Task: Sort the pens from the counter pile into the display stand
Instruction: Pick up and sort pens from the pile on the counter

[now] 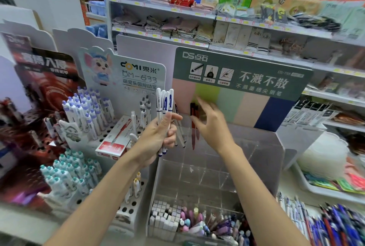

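pen pile (335,224) bottom right on the bench (287,181), blurred, mostly blue and red barrels. clear display stand (262,158) dead ahead: front row (187,220) packed with mixed small stock, middle cells look bare, hard to be sure through the acrylic. left hand (156,137) grips a bundle of white pens (165,103), blue caps up, fingers (172,131) curled round the barrels, just left of the stand's back row. right hand (214,127) over the back-left cell, fingers (205,105) spread, holding nothing. its thumb is right by two red pens (194,127) standing there, contact or not I can't tell. green backboard (246,79) behind

my read: step is feeding the bundle into a back cell. peel one pen at a time with the right, caps up, drop it vertical into a cell beside the reds, don't mix colours. hold the left grip firm, a loose bundle will likely fan out and spill
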The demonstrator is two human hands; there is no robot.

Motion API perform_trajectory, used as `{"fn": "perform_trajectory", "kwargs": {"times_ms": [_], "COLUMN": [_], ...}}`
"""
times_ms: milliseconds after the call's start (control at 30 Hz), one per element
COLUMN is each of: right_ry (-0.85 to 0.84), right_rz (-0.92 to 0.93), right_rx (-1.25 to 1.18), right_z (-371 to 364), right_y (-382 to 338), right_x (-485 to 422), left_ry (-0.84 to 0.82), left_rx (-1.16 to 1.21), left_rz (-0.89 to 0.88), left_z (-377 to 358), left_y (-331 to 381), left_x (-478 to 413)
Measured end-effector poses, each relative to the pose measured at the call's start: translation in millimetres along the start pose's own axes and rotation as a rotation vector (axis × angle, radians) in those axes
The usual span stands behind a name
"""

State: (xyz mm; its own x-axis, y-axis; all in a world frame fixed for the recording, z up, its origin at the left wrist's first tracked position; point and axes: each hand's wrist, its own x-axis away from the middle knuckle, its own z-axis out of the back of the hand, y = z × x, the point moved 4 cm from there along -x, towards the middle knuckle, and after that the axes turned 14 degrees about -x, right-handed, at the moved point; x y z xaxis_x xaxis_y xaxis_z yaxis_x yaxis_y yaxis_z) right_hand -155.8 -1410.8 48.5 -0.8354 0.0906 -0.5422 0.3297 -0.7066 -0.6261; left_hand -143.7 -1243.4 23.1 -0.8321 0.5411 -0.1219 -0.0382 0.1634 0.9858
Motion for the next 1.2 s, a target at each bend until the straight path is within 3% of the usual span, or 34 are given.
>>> {"fn": "perform_trajectory", "kwargs": {"times_ms": [100, 233, 367, 567, 700, 767, 867, 1033, 1100, 1200], "right_ry": [0.162, 0.011, -0.031, 0.197, 0.426, 0.390, 0.206, -0.067, -0.103, 0.020], "right_rz": [0.160, -0.069, -0.017, 0.024, 0.145, 0.190, 0.180, 0.032, -0.002, 0.059], "right_rx": [-0.072, -0.587, -0.566, -0.623, -0.427, -0.322, -0.184, -0.100, -0.088, -0.127], "right_z": [11, 5, -3, 31, 53, 40, 3, -33, -36, -25], "right_y": [-19, -48, -58, -48, -41, -44, -38, -21, -18, -28], "right_x": [3, -10, -13, -30, -40, -39, -35, -21, -18, -18], "left_ry": [-0.023, -0.066, -0.069, 0.122, 0.184, 0.174, 0.125, 0.041, 0.035, 0.050], "left_rx": [-0.002, -0.082, -0.133, -0.021, -0.098, -0.131, -0.120, 0.029, 0.042, -0.020], "left_rz": [0.000, -0.034, -0.032, -0.010, -0.025, -0.034, -0.035, -0.030, -0.037, -0.049], "left_z": [1, -8, -12, 11, 26, 29, 27, 25, 25, 22], "left_y": [1, 5, 6, 5, 7, 5, 4, -1, -1, 2], "left_x": [0, 0, 0, 3, 7, 7, 7, 12, 13, 12]}}
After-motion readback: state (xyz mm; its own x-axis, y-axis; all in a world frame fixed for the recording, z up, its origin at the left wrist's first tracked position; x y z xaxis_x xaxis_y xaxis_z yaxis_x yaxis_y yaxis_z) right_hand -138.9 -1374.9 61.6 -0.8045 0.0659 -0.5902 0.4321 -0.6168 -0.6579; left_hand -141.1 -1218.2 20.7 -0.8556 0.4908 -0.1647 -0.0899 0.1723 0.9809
